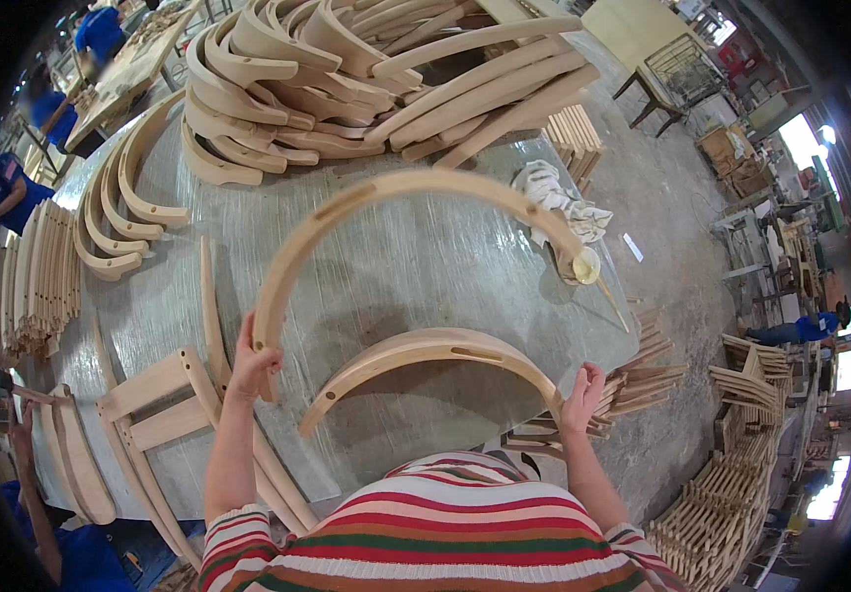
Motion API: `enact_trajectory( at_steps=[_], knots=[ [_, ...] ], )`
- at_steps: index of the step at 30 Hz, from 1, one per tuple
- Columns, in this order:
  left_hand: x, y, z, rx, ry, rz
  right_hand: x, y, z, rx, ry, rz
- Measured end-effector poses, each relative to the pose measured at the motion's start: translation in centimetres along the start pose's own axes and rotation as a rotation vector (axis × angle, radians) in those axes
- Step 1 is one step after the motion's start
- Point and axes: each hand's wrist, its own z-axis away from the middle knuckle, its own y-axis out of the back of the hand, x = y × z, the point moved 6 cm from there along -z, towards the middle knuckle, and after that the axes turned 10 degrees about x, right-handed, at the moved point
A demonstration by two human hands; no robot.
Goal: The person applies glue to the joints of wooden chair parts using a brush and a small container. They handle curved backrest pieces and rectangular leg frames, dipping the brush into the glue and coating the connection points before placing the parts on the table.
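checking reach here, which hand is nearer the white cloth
The right. The right hand is below the white cloth in the picture; the left hand is farther, down and well to its left, gripping the upper curved wooden piece.

Left grip [253, 367]: we hold the left end of the large arch [416, 183].
Right grip [581, 397]: ours, right of the large arch, beside the small arch [416, 347]; whether touching, we cannot tell.
Curved parts [277, 99]: piled beyond the large arch, on our worktop [154, 316].
Cloth [544, 187]: just beyond the large arch's right end.
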Motion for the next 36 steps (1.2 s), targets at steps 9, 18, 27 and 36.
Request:
enact_trajectory(
  at_steps=[9, 18, 27, 36],
  knots=[
    [-1.6, -5.6, 1.4, -0.352, -0.033, -0.638, -3.3, -0.1, 0.4, 0.007, 0.303, 0.342],
    [2.9, 2.2, -21.5, 0.523, -0.018, 0.226, -1.4, -2.1, -0.1, -0.203, 0.277, 0.296],
    [9.4, 6.7, -36.9, 0.966, -0.147, 0.5, -0.8, -3.4, -0.3, -0.236, 0.053, 0.26],
    [10.9, 4.5, -32.8, 1.166, -0.081, 0.087, 1.6, -2.0, 1.1, -0.221, -0.106, 0.26]
  ],
)
